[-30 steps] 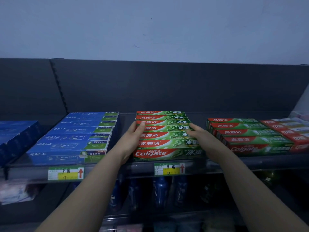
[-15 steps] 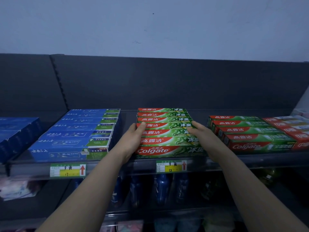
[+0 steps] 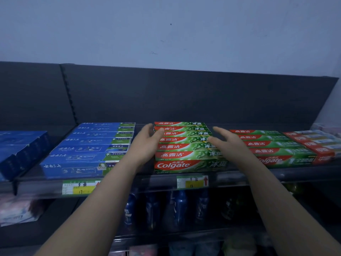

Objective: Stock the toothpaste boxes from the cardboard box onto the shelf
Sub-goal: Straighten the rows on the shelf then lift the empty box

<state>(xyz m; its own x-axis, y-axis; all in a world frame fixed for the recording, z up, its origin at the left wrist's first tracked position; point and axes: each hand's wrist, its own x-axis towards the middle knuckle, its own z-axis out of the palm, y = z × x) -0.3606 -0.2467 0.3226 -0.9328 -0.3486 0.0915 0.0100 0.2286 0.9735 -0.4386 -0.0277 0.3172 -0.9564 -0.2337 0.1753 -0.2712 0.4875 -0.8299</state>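
My two bare forearms rise from the bottom of the frame. Between them, on a lower level, stands a row of dark blue bottles [image 3: 180,206], glossy and rounded; I cannot count them in the gloom. Above that runs the clear front lip of the shelf [image 3: 258,177], carrying two price tags [image 3: 192,182], green and yellow, each with a red arrow.

At mid-frame the left hand [image 3: 145,145] lies along the left ends of the toothpaste boxes [image 3: 184,146], fingers straight, thumb laid over the tops. The right hand [image 3: 228,145] is spread flat at their right ends, gripping nothing; I cannot tell if it touches.

Those boxes are long glossy cartons, red and green, packed side by side: six tops read 高露洁, and the front face reads Colgate. At centre left sits a block of blue cartons [image 3: 88,150], seven tops showing. At centre right is a second Colgate row [image 3: 273,145], four tops showing, then red cartons [image 3: 313,143] marked 中. Behind them stands a dark matte back panel [image 3: 184,97], then a pale wall [image 3: 166,30].
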